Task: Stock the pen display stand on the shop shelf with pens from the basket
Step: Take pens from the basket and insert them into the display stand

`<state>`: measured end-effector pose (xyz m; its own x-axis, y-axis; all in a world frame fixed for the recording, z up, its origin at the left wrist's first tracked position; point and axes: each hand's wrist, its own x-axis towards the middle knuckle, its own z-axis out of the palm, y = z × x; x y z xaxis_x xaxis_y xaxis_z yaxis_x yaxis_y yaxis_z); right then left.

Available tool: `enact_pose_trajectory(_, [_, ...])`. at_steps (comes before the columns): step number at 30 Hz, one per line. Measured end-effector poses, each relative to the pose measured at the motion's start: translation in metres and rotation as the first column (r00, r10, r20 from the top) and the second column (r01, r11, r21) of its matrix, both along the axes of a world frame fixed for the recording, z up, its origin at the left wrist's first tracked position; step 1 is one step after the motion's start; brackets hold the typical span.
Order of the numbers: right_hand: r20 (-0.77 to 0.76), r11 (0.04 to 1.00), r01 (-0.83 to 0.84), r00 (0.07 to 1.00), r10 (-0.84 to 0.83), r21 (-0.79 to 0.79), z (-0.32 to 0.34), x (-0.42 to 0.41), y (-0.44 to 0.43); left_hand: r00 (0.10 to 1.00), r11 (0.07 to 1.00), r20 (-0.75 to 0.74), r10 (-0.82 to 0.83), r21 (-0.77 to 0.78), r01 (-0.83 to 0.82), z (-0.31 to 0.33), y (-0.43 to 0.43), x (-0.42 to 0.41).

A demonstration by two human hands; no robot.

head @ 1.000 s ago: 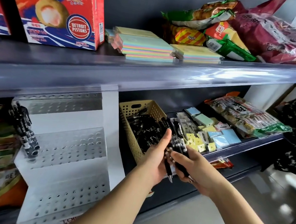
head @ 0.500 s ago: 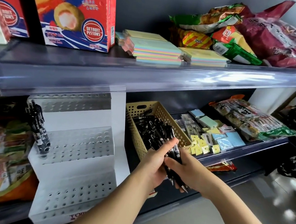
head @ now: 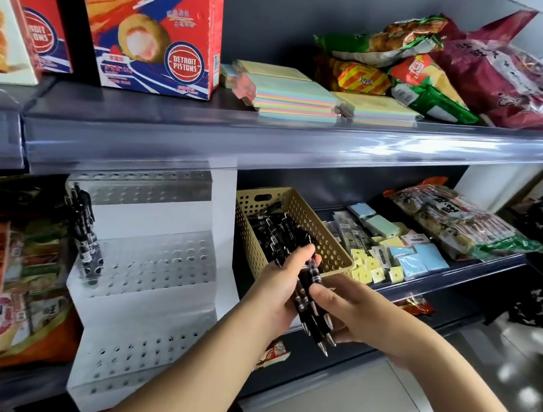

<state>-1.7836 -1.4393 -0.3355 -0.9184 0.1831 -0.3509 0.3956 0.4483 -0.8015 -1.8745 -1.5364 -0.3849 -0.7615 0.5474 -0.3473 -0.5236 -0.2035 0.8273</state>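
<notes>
Our left hand [head: 281, 293] is wrapped round a bundle of pens [head: 312, 315], tips pointing down toward five o'clock. Our right hand [head: 355, 315] pinches the same barrels from the three o'clock side, just in front of the basket [head: 338, 251] at twelve o'clock. The display stand [head: 148, 293] sits at nine o'clock, with stocked pens [head: 85, 233] only at its top-left corner. We judge the step is squaring the bundle. We should level the tips, then draw single pens with the right hand while the left clamps the rest.
</notes>
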Motion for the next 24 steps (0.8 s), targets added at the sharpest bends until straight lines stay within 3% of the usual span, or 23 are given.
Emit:
enact_pose_trajectory(4, [-0.15,0.994,0.067,0.987,-0.053,0.087,0.004,-0.006,0.001,1.0,0.999,-0.026,-0.016,0.043,0.017,0.009,-0.017,0.003])
enact_pose_trajectory(7, [-0.256,0.988,0.147,0.955,-0.152,-0.037,0.01,-0.019,-0.009,0.993,0.998,-0.105,-0.054,0.025,0.057,0.012,-0.033,0.008])
enact_pose_trajectory(11, [-0.25,0.98,0.125,0.955,-0.161,-0.153,0.013,-0.036,-0.029,0.974,0.997,-0.214,-0.078,0.003,0.08,0.015,-0.054,0.017])
enact_pose_trajectory(17, [-0.226,0.898,0.141,0.941,-0.252,-0.416,0.012,-0.068,-0.075,0.973,0.992,-0.214,0.083,-0.078,-0.102,0.015,-0.104,0.003])
enact_pose_trajectory(24, [-0.219,0.696,0.159,0.88,-0.421,-0.701,0.019,-0.099,-0.117,0.914,0.933,-0.312,0.26,-0.161,-0.321,0.016,-0.187,-0.008])
